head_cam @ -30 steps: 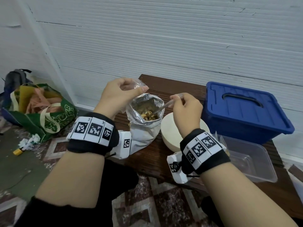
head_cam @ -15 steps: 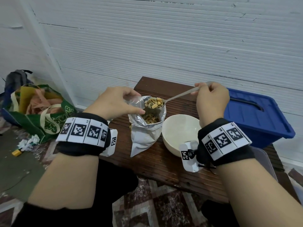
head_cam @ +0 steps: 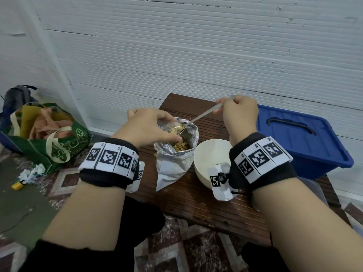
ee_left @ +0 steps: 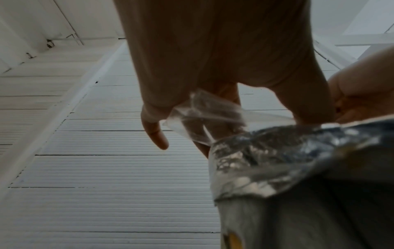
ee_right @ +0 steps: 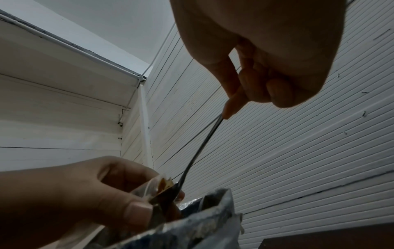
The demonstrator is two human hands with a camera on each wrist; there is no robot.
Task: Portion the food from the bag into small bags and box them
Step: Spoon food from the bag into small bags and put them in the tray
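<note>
Pinching a clear small bag (ee_left: 204, 118), the left hand (head_cam: 145, 126) meets the right hand's (head_cam: 240, 112) gripped nut-laden spoon (head_cam: 198, 118) above the foil bag (head_cam: 174, 160).

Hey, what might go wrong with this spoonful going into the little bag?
The small bag is pinched by the left hand alone, so its mouth may sag and the loaded spoon could miss. It hangs over the open foil bag, so most spills should fall back in. The foil bag stands unsupported beside the bowl; a nudge could tip it.
</note>
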